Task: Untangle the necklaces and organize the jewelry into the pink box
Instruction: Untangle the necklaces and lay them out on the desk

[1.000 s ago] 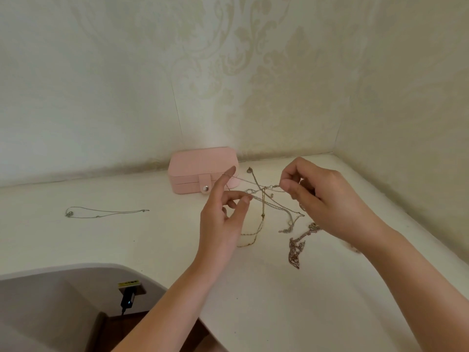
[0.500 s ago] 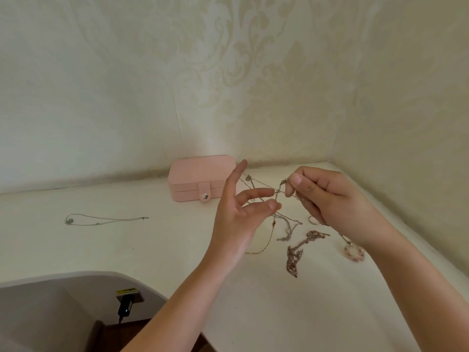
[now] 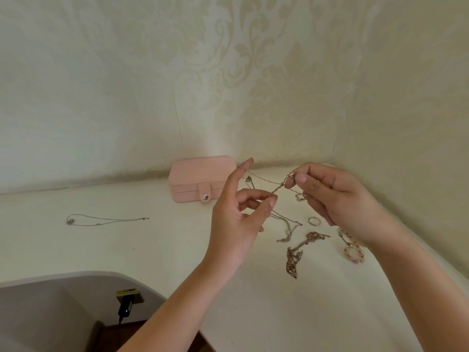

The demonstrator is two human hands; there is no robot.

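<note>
A closed pink box (image 3: 200, 177) with a snap tab stands against the back wall. In front of it, both hands hold a tangle of thin necklaces (image 3: 276, 189) above the white table. My left hand (image 3: 236, 219) pinches a chain between thumb and middle finger, and another strand is looped over its raised index finger. My right hand (image 3: 337, 199) pinches the same tangle near a small clasp. Loose chain ends hang down to the table, where a bunched chain (image 3: 294, 255) lies.
A single silver necklace (image 3: 104, 221) lies stretched out at the left. A ring (image 3: 314, 221) and a pink beaded piece (image 3: 354, 252) lie under my right hand. The table (image 3: 152, 245) has a curved cut-out at front left, with a plugged charger (image 3: 126, 307) below. Walls close the right corner.
Both hands have lifted the tangle a little higher and drawn the chain tighter between them; the view has tilted up. The ring and the pink beaded piece have come into view.
</note>
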